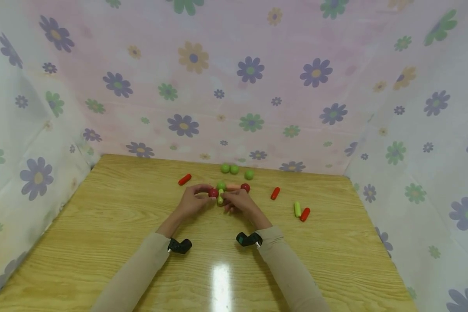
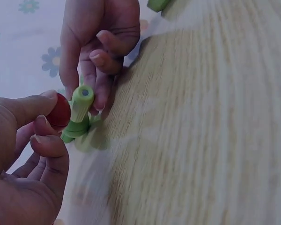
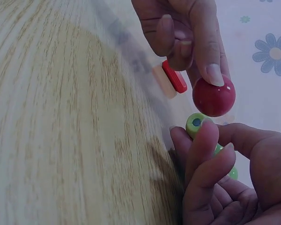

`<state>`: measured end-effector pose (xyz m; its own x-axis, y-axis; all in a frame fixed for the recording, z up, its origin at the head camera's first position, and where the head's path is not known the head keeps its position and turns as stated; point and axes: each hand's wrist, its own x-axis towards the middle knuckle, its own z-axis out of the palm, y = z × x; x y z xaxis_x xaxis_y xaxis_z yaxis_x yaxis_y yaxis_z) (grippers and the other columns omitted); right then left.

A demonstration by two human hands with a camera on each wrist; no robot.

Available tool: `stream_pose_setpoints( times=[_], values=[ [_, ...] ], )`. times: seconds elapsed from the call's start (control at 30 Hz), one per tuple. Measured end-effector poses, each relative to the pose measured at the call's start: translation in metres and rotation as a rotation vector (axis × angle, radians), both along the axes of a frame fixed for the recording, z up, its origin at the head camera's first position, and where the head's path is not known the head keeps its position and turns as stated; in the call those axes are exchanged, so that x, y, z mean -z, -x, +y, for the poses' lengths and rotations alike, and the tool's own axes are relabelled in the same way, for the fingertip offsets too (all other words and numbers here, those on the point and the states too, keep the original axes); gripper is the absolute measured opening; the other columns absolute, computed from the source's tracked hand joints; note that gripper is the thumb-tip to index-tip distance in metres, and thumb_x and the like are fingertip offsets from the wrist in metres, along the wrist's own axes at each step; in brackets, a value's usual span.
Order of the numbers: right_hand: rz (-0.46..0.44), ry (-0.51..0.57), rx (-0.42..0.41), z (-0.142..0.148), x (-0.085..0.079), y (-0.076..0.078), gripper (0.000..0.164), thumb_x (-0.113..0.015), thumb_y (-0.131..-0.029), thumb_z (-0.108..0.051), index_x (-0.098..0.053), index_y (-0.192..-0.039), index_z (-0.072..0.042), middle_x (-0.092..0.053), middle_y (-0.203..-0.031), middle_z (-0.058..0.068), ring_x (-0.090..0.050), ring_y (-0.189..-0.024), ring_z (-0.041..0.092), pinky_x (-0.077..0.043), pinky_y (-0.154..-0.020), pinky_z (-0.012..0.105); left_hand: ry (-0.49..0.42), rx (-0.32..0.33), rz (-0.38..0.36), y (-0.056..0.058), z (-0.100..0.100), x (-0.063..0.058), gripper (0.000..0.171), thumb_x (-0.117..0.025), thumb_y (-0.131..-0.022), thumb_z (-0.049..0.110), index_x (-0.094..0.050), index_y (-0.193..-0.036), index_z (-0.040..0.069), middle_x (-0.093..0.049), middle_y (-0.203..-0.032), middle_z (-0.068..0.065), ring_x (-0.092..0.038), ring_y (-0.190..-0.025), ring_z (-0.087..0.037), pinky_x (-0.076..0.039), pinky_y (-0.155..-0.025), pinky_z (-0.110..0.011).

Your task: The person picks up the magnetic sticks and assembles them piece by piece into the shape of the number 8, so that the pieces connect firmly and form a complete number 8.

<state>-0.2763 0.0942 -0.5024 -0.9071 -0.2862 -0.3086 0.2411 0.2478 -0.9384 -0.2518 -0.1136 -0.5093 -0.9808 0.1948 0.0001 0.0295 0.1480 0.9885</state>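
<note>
My left hand (image 1: 192,202) pinches a dark red ball (image 3: 214,97) between thumb and fingers. Beside it, my right hand (image 1: 240,202) pinches a yellow-green rod (image 2: 82,104) with a dark spot in its end. The ball and this rod lie very close together; whether they touch I cannot tell. At the rod's far end, a green ball (image 1: 221,186) sits against it. From there an orange rod (image 1: 232,187) runs to a second dark red ball (image 1: 245,187), partly behind my right hand.
Several green balls, one of them at the right (image 1: 249,174), lie at the wooden table's (image 1: 140,208) back edge. One red rod (image 1: 185,179) is to the left, another red rod (image 1: 275,193) to the right. Farther right, a yellow-green rod (image 1: 297,209) lies beside a red rod (image 1: 305,214).
</note>
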Motion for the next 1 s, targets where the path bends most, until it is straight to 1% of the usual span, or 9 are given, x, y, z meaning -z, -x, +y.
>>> stream_pose_setpoints(
  times=[0.07, 0.17, 0.3, 0.37, 0.6, 0.77, 0.83, 0.93, 1.0],
  values=[
    [0.006, 0.0, 0.001, 0.0, 0.001, 0.0, 0.032, -0.066, -0.1, -0.025, -0.078, -0.097, 0.004, -0.072, -0.071, 0.001, -0.06, -0.054, 0.006, -0.045, -0.05, 0.019, -0.015, 0.008, -0.027, -0.003, 0.0, 0.001, 0.035, -0.076, -0.091, 0.005, -0.067, -0.124, 0.003, -0.064, -0.127, -0.018, -0.071, -0.098, -0.027, -0.052, -0.071, -0.026],
    [0.013, 0.002, -0.001, 0.0, 0.001, 0.001, 0.031, -0.066, -0.1, -0.024, -0.077, -0.1, 0.005, -0.073, -0.072, 0.001, -0.06, -0.055, 0.006, -0.045, -0.05, 0.019, -0.026, 0.02, -0.056, -0.008, 0.001, 0.002, 0.034, -0.076, -0.09, 0.005, -0.067, -0.123, 0.003, -0.064, -0.127, -0.017, -0.071, -0.097, -0.025, -0.051, -0.069, -0.026],
    [0.021, 0.006, -0.001, 0.001, 0.0, 0.001, 0.031, -0.065, -0.101, -0.023, -0.076, -0.104, 0.006, -0.073, -0.075, 0.002, -0.061, -0.057, 0.006, -0.045, -0.051, 0.019, -0.038, 0.031, -0.095, -0.013, 0.003, 0.005, 0.036, -0.078, -0.089, 0.006, -0.067, -0.123, 0.004, -0.064, -0.125, -0.015, -0.071, -0.097, -0.021, -0.053, -0.073, -0.027],
    [0.017, 0.011, 0.002, 0.001, 0.0, 0.001, 0.031, -0.065, -0.101, -0.023, -0.075, -0.104, 0.006, -0.073, -0.076, 0.002, -0.061, -0.058, 0.006, -0.046, -0.052, 0.018, -0.03, 0.033, -0.108, -0.015, 0.004, 0.007, 0.036, -0.08, -0.088, 0.007, -0.068, -0.121, 0.005, -0.066, -0.124, -0.014, -0.071, -0.095, -0.02, -0.054, -0.074, -0.028],
    [0.02, 0.01, 0.009, 0.001, 0.002, 0.0, 0.03, -0.066, -0.1, -0.024, -0.076, -0.1, 0.005, -0.072, -0.074, 0.0, -0.063, -0.06, 0.006, -0.05, -0.055, 0.019, 0.046, 0.059, -0.089, -0.023, 0.009, 0.009, 0.033, -0.081, -0.088, 0.014, -0.07, -0.118, 0.008, -0.068, -0.119, -0.009, -0.07, -0.091, -0.019, -0.055, -0.075, -0.03],
    [0.046, 0.001, -0.013, 0.0, 0.004, -0.001, 0.03, -0.066, -0.1, -0.024, -0.076, -0.095, 0.004, -0.069, -0.071, 0.0, -0.057, -0.056, 0.006, -0.044, -0.052, 0.02, 0.05, 0.077, -0.088, -0.027, 0.01, 0.009, 0.032, -0.081, -0.088, 0.016, -0.069, -0.117, 0.008, -0.068, -0.118, -0.01, -0.069, -0.083, -0.018, -0.053, -0.072, -0.029],
    [0.06, -0.002, -0.022, 0.0, 0.005, -0.001, 0.031, -0.065, -0.101, -0.024, -0.076, -0.096, 0.004, -0.068, -0.069, 0.0, -0.054, -0.055, 0.007, -0.041, -0.051, 0.02, 0.043, 0.085, -0.086, -0.028, 0.011, 0.008, 0.032, -0.081, -0.088, 0.015, -0.069, -0.117, 0.007, -0.068, -0.118, -0.011, -0.068, -0.079, -0.018, -0.052, -0.069, -0.028],
    [0.072, 0.005, -0.039, 0.0, 0.004, -0.001, 0.033, -0.064, -0.102, -0.024, -0.075, -0.101, 0.007, -0.067, -0.07, -0.002, -0.053, -0.055, 0.006, -0.04, -0.051, 0.021, 0.039, 0.09, -0.076, -0.028, 0.011, 0.007, 0.033, -0.081, -0.088, 0.013, -0.068, -0.117, 0.005, -0.068, -0.117, -0.013, -0.067, -0.076, -0.017, -0.051, -0.067, -0.027],
    [0.064, 0.012, -0.056, 0.001, -0.001, -0.003, 0.034, -0.063, -0.102, -0.023, -0.074, -0.105, 0.009, -0.068, -0.071, -0.001, -0.054, -0.056, 0.007, -0.04, -0.052, 0.022, 0.042, 0.088, -0.067, -0.028, 0.012, 0.007, 0.033, -0.08, -0.089, 0.013, -0.068, -0.118, 0.004, -0.068, -0.118, -0.014, -0.067, -0.075, -0.017, -0.05, -0.067, -0.027]
  ],
)
